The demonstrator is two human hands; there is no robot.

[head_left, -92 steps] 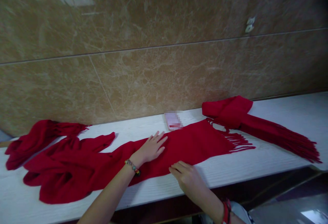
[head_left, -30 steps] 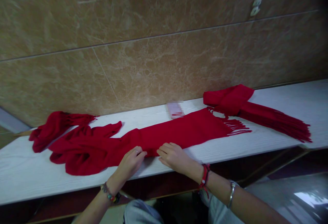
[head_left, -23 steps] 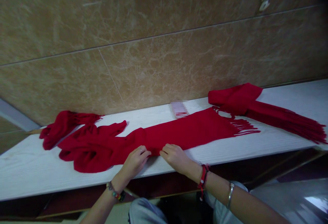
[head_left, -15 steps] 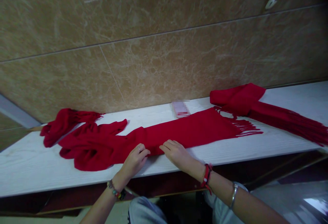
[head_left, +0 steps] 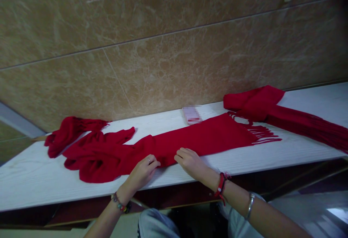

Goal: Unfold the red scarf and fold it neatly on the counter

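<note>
A long red scarf point(head_left: 206, 132) lies along the white board, flat and fringed toward the right, bunched into loose folds at its left. My left hand point(head_left: 145, 169) is closed on the scarf's near edge, about mid-length, with a ring on one finger. A short way to the right, my right hand point(head_left: 190, 161) pinches the same near edge, its fingers curled over the cloth. Between the hands the edge sags slightly. Both thumbs are partly hidden.
A folded red scarf point(head_left: 252, 102) with long fringe lies at the right. Another bunched red piece point(head_left: 67, 132) rests far left. A small pale, blurred-out packet point(head_left: 191, 115) sits by the tiled wall point(head_left: 163, 67). The white board point(head_left: 29, 180) ends just before my knees.
My right hand has slid a little to the right along the near edge, widening the gap between my hands. My left hand has hardly moved. The view has shifted slightly.
</note>
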